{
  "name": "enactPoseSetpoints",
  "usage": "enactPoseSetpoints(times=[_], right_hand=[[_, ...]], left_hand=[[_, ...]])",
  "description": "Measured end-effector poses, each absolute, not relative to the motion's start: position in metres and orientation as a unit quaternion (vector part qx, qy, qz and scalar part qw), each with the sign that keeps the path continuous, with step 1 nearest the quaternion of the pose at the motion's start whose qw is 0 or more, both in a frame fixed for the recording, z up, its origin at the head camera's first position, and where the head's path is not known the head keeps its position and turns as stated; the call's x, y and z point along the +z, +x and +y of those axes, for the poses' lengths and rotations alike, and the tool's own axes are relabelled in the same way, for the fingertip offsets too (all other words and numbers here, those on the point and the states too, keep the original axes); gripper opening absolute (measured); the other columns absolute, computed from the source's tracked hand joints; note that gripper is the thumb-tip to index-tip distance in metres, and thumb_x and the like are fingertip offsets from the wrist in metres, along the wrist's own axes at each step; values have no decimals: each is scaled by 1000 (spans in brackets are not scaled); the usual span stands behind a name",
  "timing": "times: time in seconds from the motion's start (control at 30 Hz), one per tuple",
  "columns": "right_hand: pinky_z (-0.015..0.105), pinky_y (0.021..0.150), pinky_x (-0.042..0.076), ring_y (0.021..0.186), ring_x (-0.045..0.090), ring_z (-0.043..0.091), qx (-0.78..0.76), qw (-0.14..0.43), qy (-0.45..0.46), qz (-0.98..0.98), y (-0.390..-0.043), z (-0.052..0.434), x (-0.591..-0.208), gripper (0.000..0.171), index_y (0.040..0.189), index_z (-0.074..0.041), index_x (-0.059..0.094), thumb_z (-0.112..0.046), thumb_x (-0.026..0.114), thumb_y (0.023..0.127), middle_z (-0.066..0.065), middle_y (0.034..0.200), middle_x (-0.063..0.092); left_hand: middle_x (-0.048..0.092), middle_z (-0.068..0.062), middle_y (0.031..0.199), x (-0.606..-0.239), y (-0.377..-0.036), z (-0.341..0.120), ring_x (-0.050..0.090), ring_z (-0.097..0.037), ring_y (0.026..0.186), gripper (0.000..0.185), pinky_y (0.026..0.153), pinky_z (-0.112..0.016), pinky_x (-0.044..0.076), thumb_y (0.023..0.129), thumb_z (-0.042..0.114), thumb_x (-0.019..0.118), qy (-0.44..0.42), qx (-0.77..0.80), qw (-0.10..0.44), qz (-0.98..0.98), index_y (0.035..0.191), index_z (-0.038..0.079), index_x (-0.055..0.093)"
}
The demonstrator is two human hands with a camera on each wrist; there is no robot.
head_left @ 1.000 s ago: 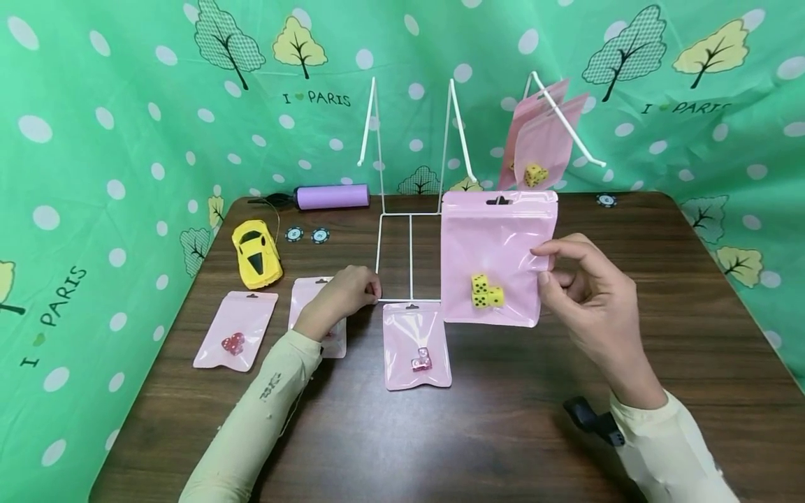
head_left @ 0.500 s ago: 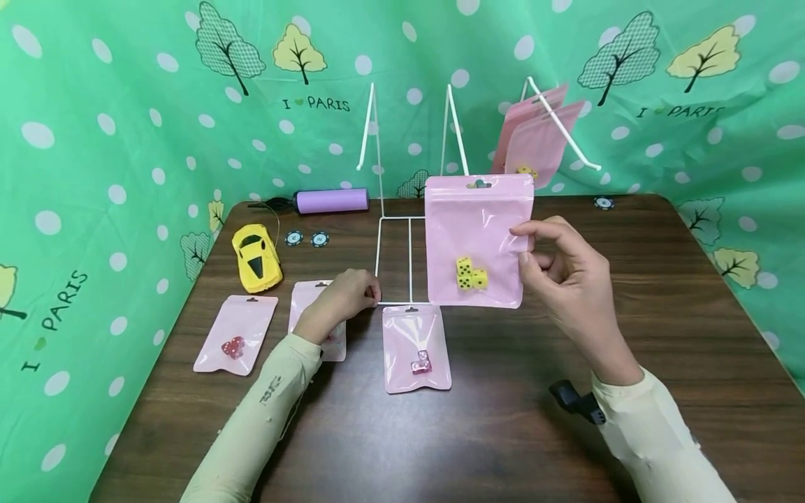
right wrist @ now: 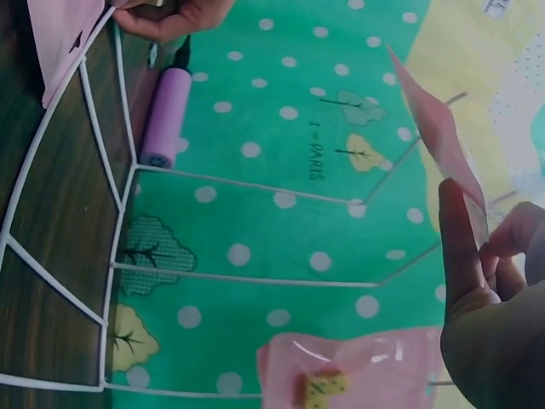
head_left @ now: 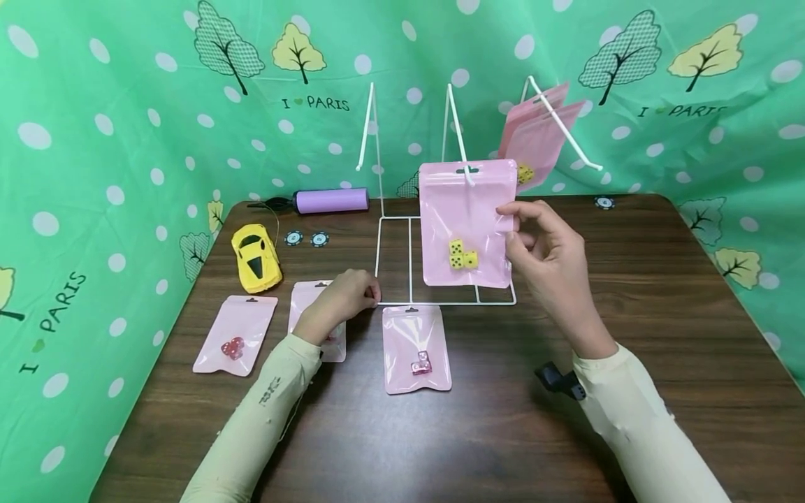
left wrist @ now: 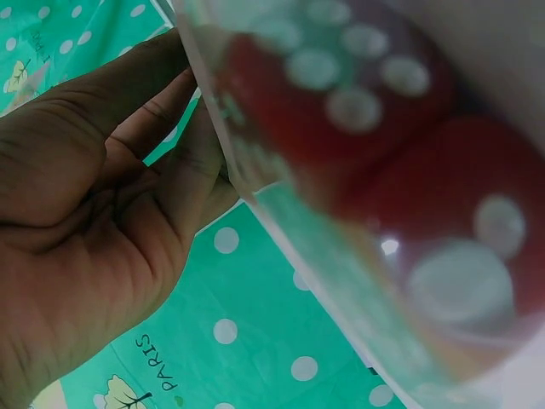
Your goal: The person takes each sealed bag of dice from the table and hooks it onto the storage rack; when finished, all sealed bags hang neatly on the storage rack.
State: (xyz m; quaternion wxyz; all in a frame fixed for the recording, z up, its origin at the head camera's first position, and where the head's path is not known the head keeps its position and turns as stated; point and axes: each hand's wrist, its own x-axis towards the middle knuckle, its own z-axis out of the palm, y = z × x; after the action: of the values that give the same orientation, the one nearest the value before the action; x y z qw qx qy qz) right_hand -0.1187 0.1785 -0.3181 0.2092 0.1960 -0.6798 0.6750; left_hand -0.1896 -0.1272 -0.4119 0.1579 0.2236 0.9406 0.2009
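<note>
Just right of frame centre, your right hand [head_left: 544,244] pinches the right edge of an upright pink pouch [head_left: 464,223], its hang hole meeting the white hook tip [head_left: 468,181], while your left hand [head_left: 346,293] curls on the rack's base [head_left: 396,303].

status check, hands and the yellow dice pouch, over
Right hand pinches pink pouch of yellow dice, its hang hole at the middle rack hook. Left hand rests at the rack base. Nothing blocking.
</note>
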Motion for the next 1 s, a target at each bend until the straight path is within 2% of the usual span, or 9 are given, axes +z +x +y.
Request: enactPoseSetpoints(times=[0.2, 0.33, 0.43, 0.6, 0.9, 1.0], right_hand=[[16, 63, 45, 81, 53, 14, 676, 217, 173, -682, -145, 170, -321, 34, 126, 12, 69, 18, 53, 96, 12, 110, 57], [16, 57, 39, 74, 50, 11, 686, 222, 160, -675, -161, 164, -320, 36, 125, 8, 70, 16, 51, 96, 10, 107, 53], [16, 55, 37, 71, 51, 10, 692, 221, 151, -671, -172, 160, -320, 38, 126, 8, 70, 15, 49, 95, 9, 105, 52], [15, 56, 37, 75, 54, 9, 693, 225, 136, -672, -188, 157, -320, 39, 128, 12, 68, 16, 48, 94, 7, 106, 53], [15, 56, 38, 69, 46, 7, 676, 230, 127, -689, -209, 155, -319, 38, 130, 13, 67, 14, 49, 97, 5, 104, 53], [15, 53, 33, 63, 41, 5, 668, 228, 121, -698, -218, 155, -318, 38, 131, 10, 68, 12, 50, 98, 3, 103, 52]], left_hand=[[71, -2, 86, -412, -191, -129, 61, -17, 78, 13, 78, -36, 55, 96, 0, 76, 232, 202, 151, 940, 87, 9, 76], [71, -2, 85, -412, -190, -129, 60, -16, 78, 14, 77, -36, 54, 96, 0, 76, 231, 202, 149, 940, 86, 10, 76], [70, -2, 85, -412, -190, -129, 60, -16, 78, 13, 77, -35, 54, 96, 1, 77, 229, 203, 149, 940, 86, 9, 76], [71, -2, 85, -412, -190, -128, 61, -16, 78, 13, 78, -35, 54, 96, 1, 78, 233, 204, 146, 940, 86, 10, 76], [70, -1, 86, -414, -191, -129, 60, -16, 79, 14, 78, -35, 54, 96, 2, 78, 227, 201, 145, 942, 85, 11, 75], [70, -1, 86, -415, -191, -129, 60, -16, 79, 14, 78, -35, 54, 96, 2, 78, 231, 201, 140, 942, 85, 11, 75]])
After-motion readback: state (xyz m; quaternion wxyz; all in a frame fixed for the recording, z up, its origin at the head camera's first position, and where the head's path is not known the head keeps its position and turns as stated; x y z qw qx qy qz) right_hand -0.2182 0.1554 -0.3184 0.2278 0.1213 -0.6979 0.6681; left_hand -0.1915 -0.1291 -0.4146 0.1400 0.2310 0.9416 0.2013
